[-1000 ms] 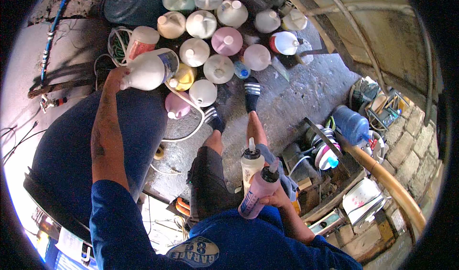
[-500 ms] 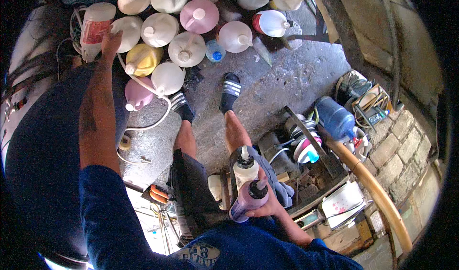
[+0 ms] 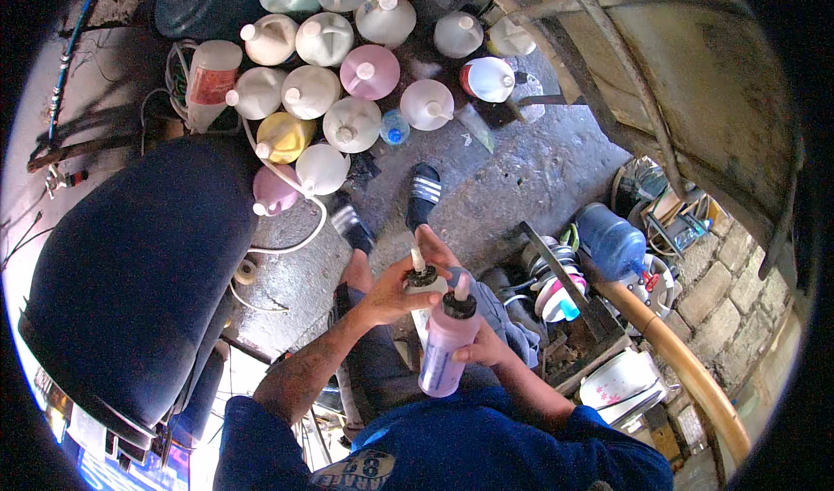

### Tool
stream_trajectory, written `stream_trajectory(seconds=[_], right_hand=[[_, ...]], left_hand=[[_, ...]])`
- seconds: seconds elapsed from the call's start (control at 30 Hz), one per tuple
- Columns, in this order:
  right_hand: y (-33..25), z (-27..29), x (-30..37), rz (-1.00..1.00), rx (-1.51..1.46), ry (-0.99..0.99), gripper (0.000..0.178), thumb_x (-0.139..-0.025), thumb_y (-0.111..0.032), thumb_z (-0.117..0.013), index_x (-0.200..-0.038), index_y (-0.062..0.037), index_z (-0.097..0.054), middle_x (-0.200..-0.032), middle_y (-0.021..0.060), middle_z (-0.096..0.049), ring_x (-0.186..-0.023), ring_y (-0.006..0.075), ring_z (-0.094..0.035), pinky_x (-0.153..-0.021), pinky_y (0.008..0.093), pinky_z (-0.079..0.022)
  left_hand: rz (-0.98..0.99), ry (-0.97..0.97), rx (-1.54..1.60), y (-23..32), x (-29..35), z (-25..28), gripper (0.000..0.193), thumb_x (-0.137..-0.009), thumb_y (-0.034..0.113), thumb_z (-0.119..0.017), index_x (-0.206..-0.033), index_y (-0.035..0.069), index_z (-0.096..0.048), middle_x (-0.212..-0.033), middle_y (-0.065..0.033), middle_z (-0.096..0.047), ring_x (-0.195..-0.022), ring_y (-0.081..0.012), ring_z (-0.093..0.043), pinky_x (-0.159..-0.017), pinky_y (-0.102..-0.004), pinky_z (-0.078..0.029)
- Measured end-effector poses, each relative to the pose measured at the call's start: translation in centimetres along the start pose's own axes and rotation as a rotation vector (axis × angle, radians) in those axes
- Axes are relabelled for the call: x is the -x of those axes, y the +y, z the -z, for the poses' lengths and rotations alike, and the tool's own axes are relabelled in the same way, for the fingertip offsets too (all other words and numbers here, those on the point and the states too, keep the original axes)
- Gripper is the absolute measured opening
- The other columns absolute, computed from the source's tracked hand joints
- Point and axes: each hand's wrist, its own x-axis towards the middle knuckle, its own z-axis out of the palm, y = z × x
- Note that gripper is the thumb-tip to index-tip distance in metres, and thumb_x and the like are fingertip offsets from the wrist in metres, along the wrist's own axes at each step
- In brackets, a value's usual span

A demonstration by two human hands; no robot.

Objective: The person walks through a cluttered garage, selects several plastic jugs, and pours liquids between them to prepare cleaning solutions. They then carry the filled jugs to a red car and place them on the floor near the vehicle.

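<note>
- Pink squeeze bottle (image 3: 443,348) with a black cap and a pale nozzle is what I see in the grip of the right hand (image 3: 482,348), upright and just above the lap of the blue shirt (image 3: 486,447)
- The right hand's fingers are wrapped around the pink squeeze bottle's side from the right, clenched on it
- Touching the pink squeeze bottle on its upper left stands a white squeeze bottle (image 3: 423,287), also black-capped with a pale nozzle
- The left hand (image 3: 395,293) is closed around the white squeeze bottle's cap and neck, fingers curled over the top; I cannot tell how that bottle's lower part is held, since the hands hide it
- Beyond the pink squeeze bottle, farther up the concrete floor (image 3: 521,178), two feet in dark striped sandals (image 3: 424,194) point away from me
- Well beyond the pink squeeze bottle, past the sandals, a cluster of plastic jugs (image 3: 347,65) sits on the floor, mostly white, with a pink one (image 3: 369,71) and a yellow one (image 3: 282,136) among them
- To the left of the pink squeeze bottle is a large dark blue drum (image 3: 130,282)
- To the right of the pink squeeze bottle, well apart, lies a blue water jug (image 3: 612,241) on its side amid clutter
</note>
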Motion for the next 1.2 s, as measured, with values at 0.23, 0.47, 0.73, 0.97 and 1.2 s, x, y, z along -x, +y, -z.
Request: stream_trajectory(seconds=[0.23, 0.47, 0.73, 0.97, 1.2], right_hand=[[1.8, -0.7, -1.8, 0.327, 0.154, 0.350, 0.082, -0.072, -0.029, -0.085, -0.137, -0.0021, -0.043, -0.124, 0.0065, -0.059, -0.115, 0.0190, -0.057, -0.101, 0.0388, -0.043], [3.1, 5.3, -7.7, 0.526, 0.695, 0.760, 0.062, -0.072, -0.011, -0.084, -0.123, 0.0000, -0.051, -0.114, 0.0110, -0.064, -0.105, 0.0196, -0.062, -0.092, 0.0349, -0.050], [1.1, 12.4, -17.8, 0.583, 1.228, 0.773, 0.073, -0.069, -0.022, -0.083, -0.129, -0.0071, -0.044, -0.110, 0.0193, -0.065, -0.105, 0.0356, -0.065, -0.088, 0.0410, -0.052], [0.9, 17.6, -25.8, 0.225, 1.534, 0.652, 0.071, -0.069, -0.027, -0.080, -0.130, -0.0120, -0.046, -0.122, 0.0187, -0.062, -0.111, 0.0382, -0.061, -0.093, 0.0477, -0.050], [-1.3, 26.7, -33.2, 0.462, 1.703, 0.458, 0.079, -0.066, -0.024, -0.082, -0.135, -0.0104, -0.045, -0.123, 0.0182, -0.061, -0.115, 0.0382, -0.059, -0.095, 0.0445, -0.049]], left_hand=[[-0.101, 0.395, -0.190, -1.9, -0.2, 4.0, 0.083, -0.072, 0.022, -0.088, -0.139, 0.005, -0.042, -0.102, -0.0045, -0.065, -0.096, -0.0160, -0.062, -0.085, -0.0322, -0.052], [-0.311, 0.678, -0.759, -4.9, 0.2, 11.6, 0.088, -0.072, 0.024, -0.088, -0.142, 0.002, -0.040, -0.103, -0.0097, -0.067, -0.087, -0.0187, -0.067, -0.078, -0.0325, -0.056], [-0.332, 0.647, -1.005, -9.7, -4.6, 14.4, 0.088, -0.072, 0.019, -0.083, -0.147, 0.008, -0.037, -0.134, -0.0206, -0.053, -0.121, -0.0352, -0.053, -0.105, -0.0443, -0.041], [-0.417, 0.575, -1.080, -12.5, -8.5, 19.9, 0.073, -0.077, 0.022, -0.077, -0.140, 0.007, -0.043, -0.130, -0.0219, -0.055, -0.118, -0.0414, -0.053, -0.099, -0.0465, -0.045], [-0.491, 0.332, -1.255, -15.8, -13.7, 25.4, 0.051, -0.078, 0.027, -0.075, -0.123, 0.012, -0.057, -0.122, -0.0124, -0.060, -0.112, -0.0352, -0.059, -0.093, -0.0441, -0.050]])
